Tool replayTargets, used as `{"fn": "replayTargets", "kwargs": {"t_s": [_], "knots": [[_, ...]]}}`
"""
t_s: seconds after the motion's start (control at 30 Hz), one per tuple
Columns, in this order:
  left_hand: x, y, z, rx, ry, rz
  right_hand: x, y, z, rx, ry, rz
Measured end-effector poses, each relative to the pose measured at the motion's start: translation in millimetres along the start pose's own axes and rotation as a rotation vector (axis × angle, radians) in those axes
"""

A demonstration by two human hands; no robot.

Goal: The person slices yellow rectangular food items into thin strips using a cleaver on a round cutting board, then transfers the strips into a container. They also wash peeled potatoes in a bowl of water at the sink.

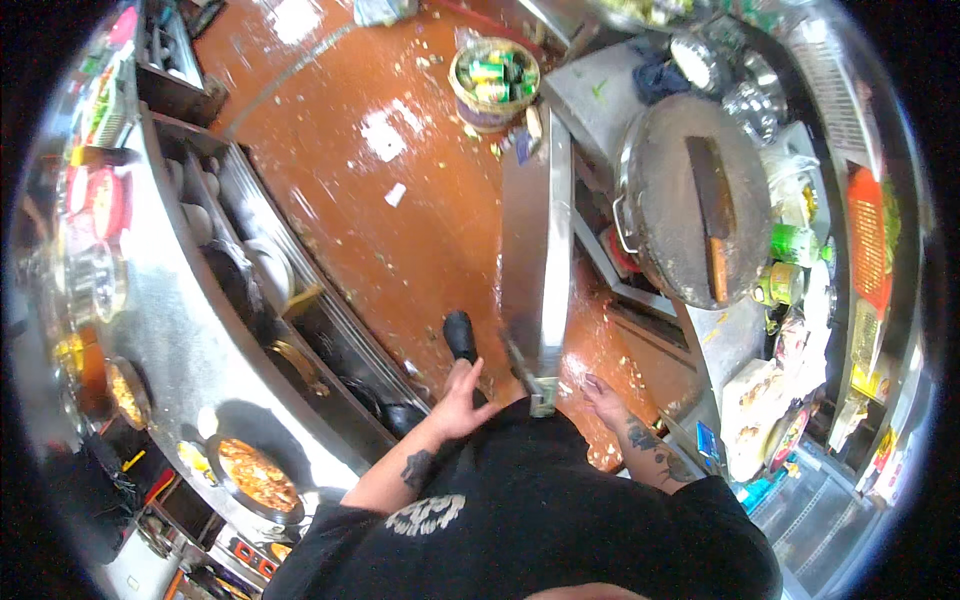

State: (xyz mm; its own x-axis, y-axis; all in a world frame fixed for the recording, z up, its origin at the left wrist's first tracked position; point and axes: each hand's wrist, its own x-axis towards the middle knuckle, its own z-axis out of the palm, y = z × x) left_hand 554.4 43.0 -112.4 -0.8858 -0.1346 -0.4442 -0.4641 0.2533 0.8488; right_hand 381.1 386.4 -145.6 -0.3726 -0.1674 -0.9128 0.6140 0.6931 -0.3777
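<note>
My left hand (463, 405) is held out low in front of me, fingers apart, with nothing in it. My right hand (606, 403) hangs on the other side of a stainless steel panel (556, 247), its fingers loosely bent and holding nothing. That panel, perhaps an open cabinet door, runs away from my body between the two hands. Ahead to the right, a cleaver (709, 199) with a wooden handle lies flat on a thick round chopping block (664, 202). The block has a metal band with a side handle and sits on a counter (720, 352).
To the left, a steel counter (176, 300) bears a dark pan of cooked food (259, 476); plates (270, 274) fill its shelf. A basket with green cans (495, 79) stands on the wet, littered red floor (420, 247). An orange plastic basket (868, 240) is far right.
</note>
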Motion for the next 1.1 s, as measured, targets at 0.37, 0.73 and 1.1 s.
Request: {"fn": "replayTargets", "kwargs": {"t_s": [0.37,0.73,1.1], "knots": [[80,68,-215,0.117,0.122,-0.191,-59,-129,-11,-0.877,0.152,-0.305],[47,-69,-273,0.441,-0.068,-0.572,-36,-411,31,-0.873,-0.114,-0.747],[88,-164,-350,0.234,-0.067,-0.774,56,-615,88,-1.142,-0.165,-0.916]]}}
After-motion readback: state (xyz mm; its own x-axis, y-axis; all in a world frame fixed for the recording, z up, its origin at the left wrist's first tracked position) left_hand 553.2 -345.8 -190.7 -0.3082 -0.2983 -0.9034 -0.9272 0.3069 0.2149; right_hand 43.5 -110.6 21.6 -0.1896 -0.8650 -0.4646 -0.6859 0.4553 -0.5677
